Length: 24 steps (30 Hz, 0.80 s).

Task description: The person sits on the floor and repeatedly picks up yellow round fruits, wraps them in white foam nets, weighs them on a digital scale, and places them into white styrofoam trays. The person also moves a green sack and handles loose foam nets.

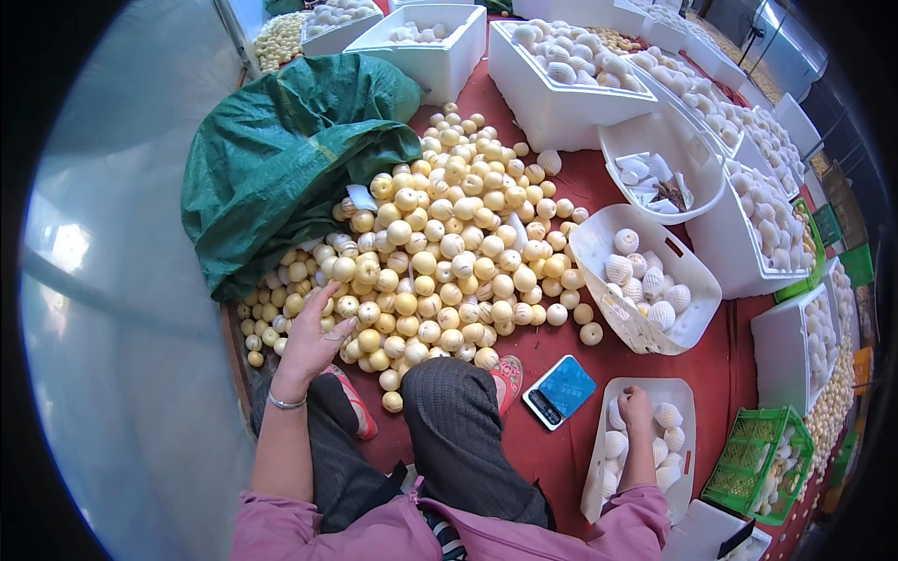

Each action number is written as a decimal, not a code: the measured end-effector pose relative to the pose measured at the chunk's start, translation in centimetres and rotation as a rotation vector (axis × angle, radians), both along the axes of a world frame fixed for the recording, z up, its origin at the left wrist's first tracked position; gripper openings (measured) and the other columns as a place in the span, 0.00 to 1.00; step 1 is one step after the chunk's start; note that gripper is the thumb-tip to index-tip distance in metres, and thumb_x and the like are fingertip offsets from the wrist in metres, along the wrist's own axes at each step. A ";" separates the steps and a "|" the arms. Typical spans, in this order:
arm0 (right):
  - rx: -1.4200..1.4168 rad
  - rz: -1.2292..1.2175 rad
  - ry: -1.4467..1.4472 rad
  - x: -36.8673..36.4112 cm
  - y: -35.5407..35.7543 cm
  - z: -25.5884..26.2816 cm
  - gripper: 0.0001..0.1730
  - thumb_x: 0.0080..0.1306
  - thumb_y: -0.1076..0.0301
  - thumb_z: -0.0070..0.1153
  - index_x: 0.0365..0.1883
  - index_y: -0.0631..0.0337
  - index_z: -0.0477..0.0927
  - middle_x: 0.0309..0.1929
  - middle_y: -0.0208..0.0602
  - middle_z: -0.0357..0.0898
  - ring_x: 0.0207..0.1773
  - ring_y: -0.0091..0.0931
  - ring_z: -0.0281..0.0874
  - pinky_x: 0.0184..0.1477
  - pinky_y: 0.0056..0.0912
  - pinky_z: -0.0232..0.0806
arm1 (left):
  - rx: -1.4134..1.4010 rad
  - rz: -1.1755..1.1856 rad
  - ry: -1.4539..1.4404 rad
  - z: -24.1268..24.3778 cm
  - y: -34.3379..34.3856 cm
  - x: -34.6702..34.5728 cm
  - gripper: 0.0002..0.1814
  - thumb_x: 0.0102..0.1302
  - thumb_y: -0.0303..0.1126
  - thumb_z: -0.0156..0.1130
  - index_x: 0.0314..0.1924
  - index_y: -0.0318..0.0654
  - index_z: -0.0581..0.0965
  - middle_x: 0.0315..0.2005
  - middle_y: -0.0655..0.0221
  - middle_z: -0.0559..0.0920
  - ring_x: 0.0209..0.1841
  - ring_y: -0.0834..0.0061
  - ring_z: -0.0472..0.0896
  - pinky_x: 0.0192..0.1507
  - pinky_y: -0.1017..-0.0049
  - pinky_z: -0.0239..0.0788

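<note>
A large heap of pale yellow pepino melons, some with purple streaks, lies on the floor before me. At its near left edge, my left hand is spread with fingers apart, holding nothing. Down to my right, my right hand reaches into a white plastic basket of melons in white foam nets. Its fingers are bent downward, and what they touch or hold is hidden beneath them. Between my knee and that basket sits a digital kitchen scale with a blue top.
A green tarpaulin covers the heap's left side. A second white basket holds netted melons; a white tub holds wrappers. White foam boxes curve along the far and right sides. A green crate stands at right, on red floor covering.
</note>
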State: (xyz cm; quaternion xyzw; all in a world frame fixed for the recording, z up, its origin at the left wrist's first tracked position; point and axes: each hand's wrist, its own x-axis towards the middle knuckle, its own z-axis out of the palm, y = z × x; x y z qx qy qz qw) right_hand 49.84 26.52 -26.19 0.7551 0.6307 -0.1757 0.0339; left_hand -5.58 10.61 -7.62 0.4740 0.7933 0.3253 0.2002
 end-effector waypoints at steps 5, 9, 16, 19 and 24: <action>-0.046 0.373 0.297 -15.8 5.9 -1.0 0.17 0.56 0.62 0.56 0.43 0.59 0.80 0.36 0.42 0.83 0.41 0.36 0.81 0.46 0.36 0.72 | -0.022 0.017 -0.043 1.0 -0.3 -0.4 0.32 0.55 0.34 0.66 0.60 0.34 0.68 0.57 0.52 0.72 0.62 0.57 0.68 0.64 0.66 0.57; -0.124 0.552 0.329 -26.7 10.5 -0.2 0.19 0.57 0.60 0.53 0.46 0.58 0.79 0.39 0.47 0.82 0.44 0.40 0.79 0.49 0.40 0.70 | -0.012 0.110 -0.098 1.8 -3.0 -2.8 0.31 0.55 0.32 0.66 0.59 0.33 0.69 0.56 0.54 0.73 0.60 0.60 0.71 0.62 0.68 0.60; -0.118 0.920 0.325 -42.5 20.0 2.8 0.18 0.58 0.63 0.58 0.46 0.58 0.79 0.39 0.46 0.82 0.45 0.40 0.79 0.50 0.40 0.70 | -0.132 -0.030 -0.114 3.5 -5.0 -4.8 0.33 0.57 0.40 0.65 0.60 0.33 0.68 0.54 0.51 0.73 0.59 0.53 0.71 0.60 0.65 0.63; 0.165 1.076 0.514 -52.5 20.3 3.6 0.18 0.57 0.62 0.59 0.45 0.58 0.78 0.41 0.45 0.79 0.48 0.41 0.76 0.50 0.41 0.69 | -0.167 -0.200 -0.189 4.2 -4.8 -5.3 0.33 0.59 0.43 0.64 0.61 0.34 0.67 0.55 0.52 0.73 0.58 0.53 0.70 0.60 0.64 0.63; 0.520 1.288 0.310 -66.0 16.1 2.5 0.41 0.49 0.52 0.63 0.60 0.60 0.66 0.55 0.46 0.69 0.64 0.44 0.60 0.64 0.50 0.53 | -0.234 -0.357 -0.229 5.3 -2.9 -5.7 0.35 0.60 0.44 0.64 0.62 0.34 0.65 0.57 0.56 0.71 0.56 0.58 0.72 0.59 0.66 0.62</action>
